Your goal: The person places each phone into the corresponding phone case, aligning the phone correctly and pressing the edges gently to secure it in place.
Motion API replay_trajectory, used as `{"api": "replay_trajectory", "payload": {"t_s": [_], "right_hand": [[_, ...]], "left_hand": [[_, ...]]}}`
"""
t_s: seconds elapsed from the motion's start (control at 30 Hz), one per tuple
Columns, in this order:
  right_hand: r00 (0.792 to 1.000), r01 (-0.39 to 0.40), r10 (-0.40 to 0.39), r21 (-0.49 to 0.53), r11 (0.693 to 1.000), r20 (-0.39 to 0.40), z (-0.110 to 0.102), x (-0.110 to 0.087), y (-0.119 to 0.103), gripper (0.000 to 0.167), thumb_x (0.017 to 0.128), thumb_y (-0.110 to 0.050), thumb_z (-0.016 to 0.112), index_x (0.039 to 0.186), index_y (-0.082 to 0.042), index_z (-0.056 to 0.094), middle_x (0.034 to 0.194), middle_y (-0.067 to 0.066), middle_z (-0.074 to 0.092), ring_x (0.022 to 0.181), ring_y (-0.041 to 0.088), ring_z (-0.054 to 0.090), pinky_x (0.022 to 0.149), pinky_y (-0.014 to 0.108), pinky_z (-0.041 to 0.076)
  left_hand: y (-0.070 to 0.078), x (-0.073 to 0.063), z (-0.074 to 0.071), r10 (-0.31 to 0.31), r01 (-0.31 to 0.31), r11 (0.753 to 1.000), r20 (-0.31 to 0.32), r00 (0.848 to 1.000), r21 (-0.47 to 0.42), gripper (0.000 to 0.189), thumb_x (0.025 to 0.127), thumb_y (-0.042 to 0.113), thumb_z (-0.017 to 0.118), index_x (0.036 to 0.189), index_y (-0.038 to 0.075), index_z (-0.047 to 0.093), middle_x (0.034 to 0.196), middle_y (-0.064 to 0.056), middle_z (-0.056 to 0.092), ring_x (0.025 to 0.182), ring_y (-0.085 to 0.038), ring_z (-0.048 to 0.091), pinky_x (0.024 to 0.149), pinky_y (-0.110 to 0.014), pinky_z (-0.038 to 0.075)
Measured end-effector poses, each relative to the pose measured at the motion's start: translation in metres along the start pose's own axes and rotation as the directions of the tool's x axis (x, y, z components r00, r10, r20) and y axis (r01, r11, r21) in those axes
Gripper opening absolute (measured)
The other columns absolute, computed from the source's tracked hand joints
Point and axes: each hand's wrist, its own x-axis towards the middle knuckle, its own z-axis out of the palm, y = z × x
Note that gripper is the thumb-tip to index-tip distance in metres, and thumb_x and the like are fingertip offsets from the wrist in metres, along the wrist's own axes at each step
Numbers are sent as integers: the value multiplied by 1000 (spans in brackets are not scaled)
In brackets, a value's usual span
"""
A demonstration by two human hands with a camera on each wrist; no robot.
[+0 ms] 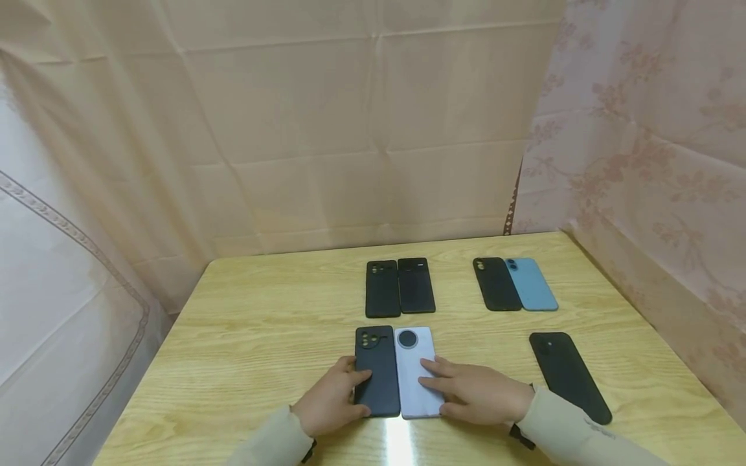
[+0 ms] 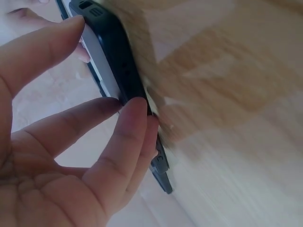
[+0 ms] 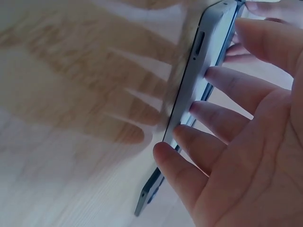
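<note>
In the head view a black phone case [image 1: 377, 382] lies flat at the front of the table, its camera cutouts at the far end. Side by side with it, on its right, lies a pale phone [image 1: 410, 388] with a round dark camera ring. My left hand [image 1: 333, 396] touches the case's left edge, fingertips on its side and thumb at the near corner. Along the right side of the pale phone my right hand [image 1: 480, 391] rests with fingers spread, some fingertips on its back. The right wrist view shows those fingers fairly straight against the phone's edge [image 3: 187, 90].
Farther back lie another black case [image 1: 382, 291] and a dark phone [image 1: 416, 288] beside it. At the back right a black case [image 1: 498, 285] adjoins a blue phone [image 1: 533, 285]. Right of my right hand lies a black phone [image 1: 571, 375]. Curtains [image 1: 373, 129] hang behind the wooden table [image 1: 250, 323].
</note>
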Motion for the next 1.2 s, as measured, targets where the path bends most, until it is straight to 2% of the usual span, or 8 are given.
{"api": "replay_trajectory", "payload": {"t_s": [0.13,0.27,0.47,0.63,0.83,0.93,1.1,1.2], "right_hand": [[1000,-24,24,15,1000,-2,-2,-5,5,53,97,-42,56,147,-25,46,160,-1,32,146,26,34,113,46,39],[999,-40,40,40,998,-3,-3,-9,9,53,97,-44,55,146,-25,47,160,-1,33,145,27,35,113,47,39],[999,-51,51,70,996,-3,-2,-11,11,54,97,-46,56,146,-25,48,160,0,32,146,29,34,112,48,40],[998,-64,64,95,993,0,-1,-12,11,55,96,-48,55,146,-25,47,160,0,31,146,29,34,112,49,40],[998,-66,69,135,989,-16,-3,-12,11,54,97,-49,54,144,-24,50,159,1,34,145,29,35,112,51,39],[995,-71,81,182,981,-50,-5,-11,12,50,98,-45,54,142,-22,53,156,3,40,143,29,39,112,52,39],[979,-95,149,346,934,-135,-7,-8,13,54,100,-38,53,147,-12,45,145,11,52,133,31,50,108,51,43],[962,-109,220,510,853,-162,-7,-5,15,60,101,-35,53,151,-8,35,145,16,50,131,35,51,105,52,45]], "left_hand": [[5,3,2,16,-16,1000,-2,1000,6,61,77,28,82,129,2,62,141,-30,46,123,-38,54,100,-47,50],[8,5,2,3,-3,1000,14,1000,-2,60,78,30,82,129,4,63,142,-28,45,125,-37,53,101,-47,49],[8,7,1,-12,15,998,39,999,-65,61,81,37,78,129,3,63,146,-29,42,129,-41,50,105,-51,46],[5,8,1,-1,4,994,34,999,-109,60,84,39,75,130,2,62,147,-29,41,130,-42,49,106,-53,45],[2,9,1,18,-13,986,30,999,-165,59,89,40,69,133,2,59,146,-28,42,107,-28,65,95,-46,53],[0,9,-1,23,-16,973,28,999,-229,59,92,40,65,136,1,56,145,-28,43,104,-29,66,91,-46,55],[-3,9,-3,-15,10,940,-11,1000,-342,64,95,37,63,142,-2,46,139,-24,52,116,-37,60,95,-53,52],[-4,9,-2,-68,51,919,-29,997,-391,68,95,39,61,145,-3,41,139,-24,53,119,-38,58,99,-55,49]]}}
